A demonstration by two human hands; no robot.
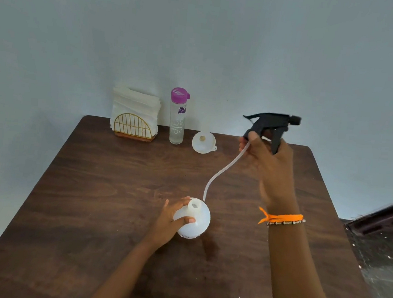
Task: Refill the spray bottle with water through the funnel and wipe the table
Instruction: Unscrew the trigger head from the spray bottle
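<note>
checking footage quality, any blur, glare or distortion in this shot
Head view: wide-angle bend bows the table edges; the trigger head in the right hand is slightly motion-smeared; the bottle held by the left hand looks washed out; lighting soft, shadows faint, no strong glare.

No text reads clearly — the water bottle (177, 120) bears only an illegible white script.

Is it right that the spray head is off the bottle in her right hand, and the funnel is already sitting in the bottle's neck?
Not quite. The head view shows the funnel on the table beside the water bottle, not in the spray bottle. The right hand does hold the spray head.
</note>
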